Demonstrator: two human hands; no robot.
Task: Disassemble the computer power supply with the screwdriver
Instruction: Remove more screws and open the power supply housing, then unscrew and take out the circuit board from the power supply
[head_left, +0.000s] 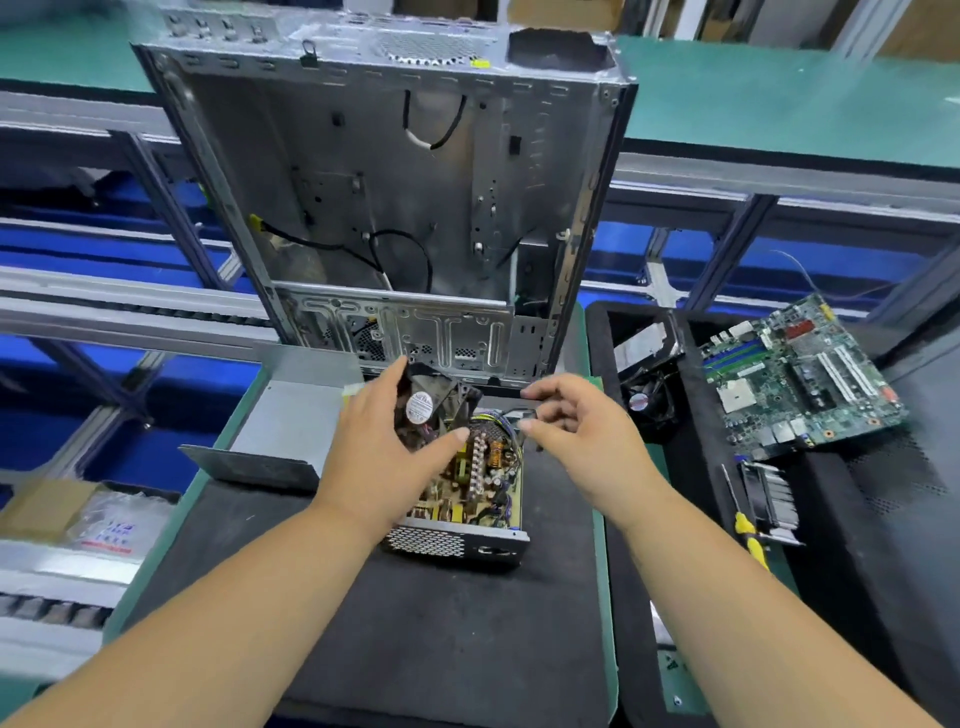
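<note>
The opened power supply (467, 540) sits on a black mat in the middle, its circuit board (483, 467) exposed. My left hand (374, 447) grips the supply's black fan (421, 405), which has a round sticker, and holds it tilted above the far end of the board. My right hand (582, 431) hovers at the supply's far right corner by the wire bundle, fingers curled and pinching a small black part (524, 413). The yellow-handled screwdriver (748, 535) lies on the right mat, apart from both hands.
The supply's grey metal cover (291, 415) lies to the left. An empty computer case (395, 182) stands open behind. On the right lie a motherboard (800, 374), a small fan (644, 405) and a metal bracket (769, 499). Conveyor rails run along the left.
</note>
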